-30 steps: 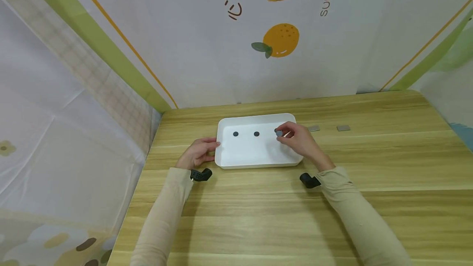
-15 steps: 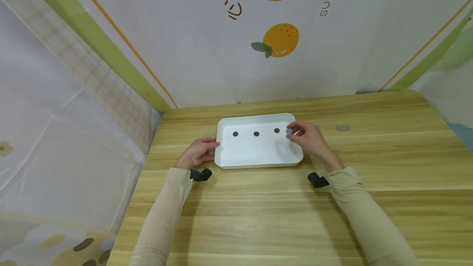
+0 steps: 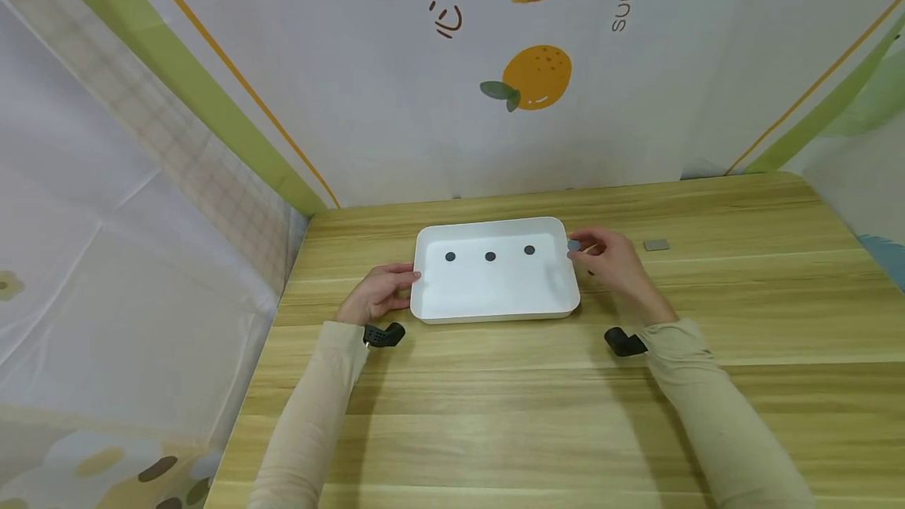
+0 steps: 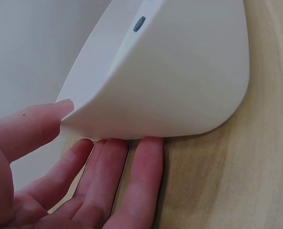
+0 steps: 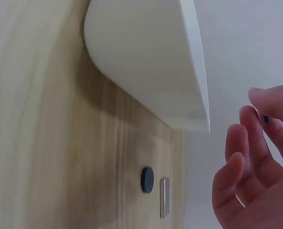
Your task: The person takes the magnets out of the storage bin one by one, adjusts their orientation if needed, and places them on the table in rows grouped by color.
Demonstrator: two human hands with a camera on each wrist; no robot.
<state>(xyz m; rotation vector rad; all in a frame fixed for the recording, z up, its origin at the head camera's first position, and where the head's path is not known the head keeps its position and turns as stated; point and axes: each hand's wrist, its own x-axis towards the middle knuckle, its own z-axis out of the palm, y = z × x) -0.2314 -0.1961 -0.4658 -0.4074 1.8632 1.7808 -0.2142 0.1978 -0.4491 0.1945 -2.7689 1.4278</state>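
A shallow white tray (image 3: 495, 289) lies on the wooden table, with three dark round discs (image 3: 491, 256) in a row on its floor. At its left end my left hand (image 3: 380, 291) holds the edge. In the left wrist view the thumb (image 4: 65, 109) is on the rim and the fingertips touch the lower outer wall. My right hand (image 3: 615, 261) pinches a small grey disc (image 3: 573, 245) between thumb and fingers, just beyond the tray's right rim. In the right wrist view, the pinched disc is mostly hidden by the fingers.
Another dark disc (image 5: 147, 180) lies on the table outside the tray, near a thin rectangular metal piece (image 5: 165, 197). A flat grey rectangular piece (image 3: 656, 245) sits right of my right hand. Behind the table hangs a printed white cloth (image 3: 396, 132).
My right hand has moved rightward with the grey disc, from above the tray to past its right rim. It now covers a rectangular piece seen earlier. The left hand and tray stay put.
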